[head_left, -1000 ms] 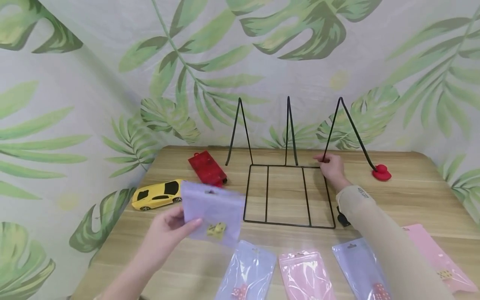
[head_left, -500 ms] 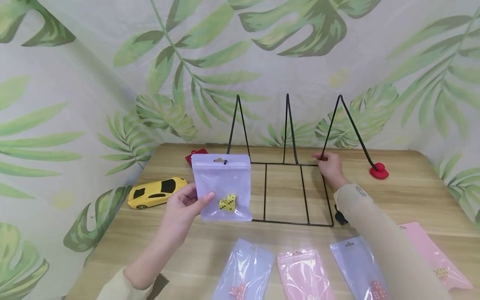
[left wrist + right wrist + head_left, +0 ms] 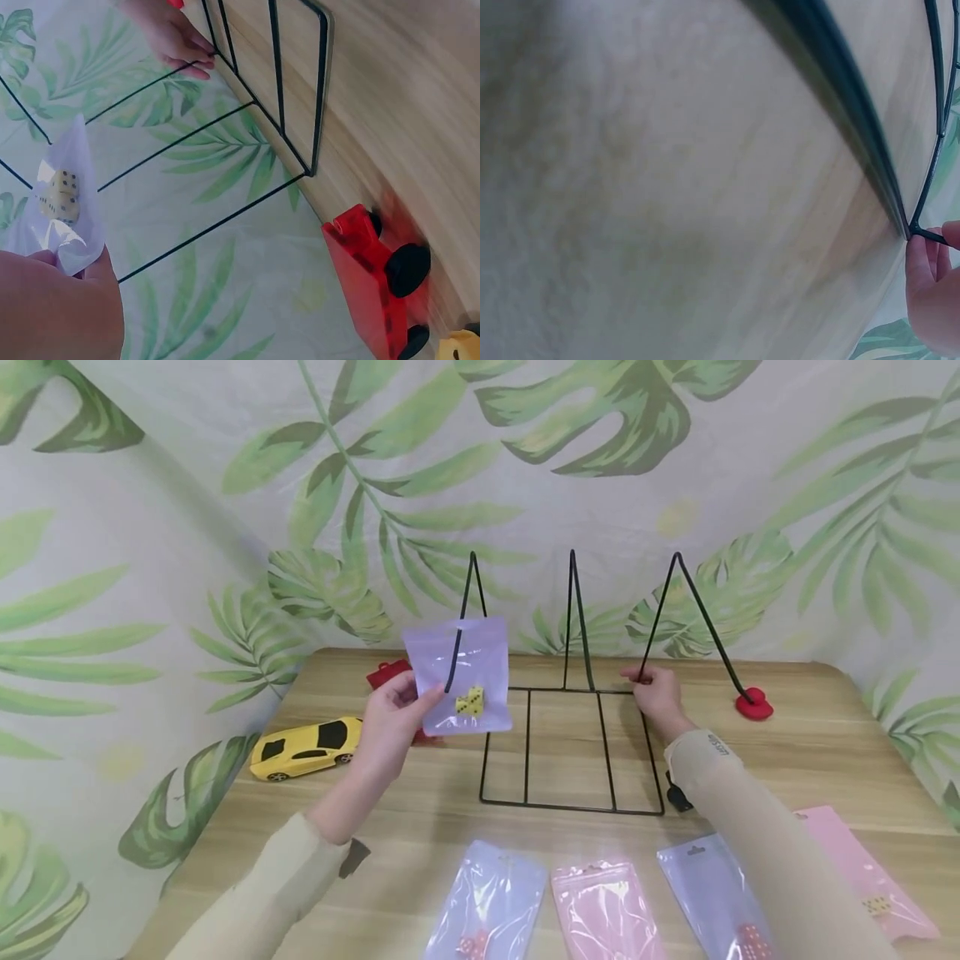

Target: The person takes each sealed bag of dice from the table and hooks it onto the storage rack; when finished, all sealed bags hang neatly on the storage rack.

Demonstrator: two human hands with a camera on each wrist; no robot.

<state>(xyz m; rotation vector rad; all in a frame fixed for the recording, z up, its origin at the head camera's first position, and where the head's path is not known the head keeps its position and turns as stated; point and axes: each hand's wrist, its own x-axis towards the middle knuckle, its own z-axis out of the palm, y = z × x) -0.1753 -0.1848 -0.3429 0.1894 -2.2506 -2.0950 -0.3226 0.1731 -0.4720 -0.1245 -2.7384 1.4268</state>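
Purple bag [image 3: 483, 664] in left grip [image 3: 393, 718]

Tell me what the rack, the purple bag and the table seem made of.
Rack: probably metal, coated black; thin, stiff-looking rods, slight shine.
Purple bag: likely soft plastic, glossy; it catches highlights and yellow dice show through.
Table: wood or wood-look laminate, satin; pale grain shows.

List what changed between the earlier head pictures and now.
The left hand has moved the purple bag of yellow dice up and forward to the leftmost prong of the black rack; the prong's end now shows in front of the bag. Neither hand let go. The right hand still grips the rack; the yellow car stays put.
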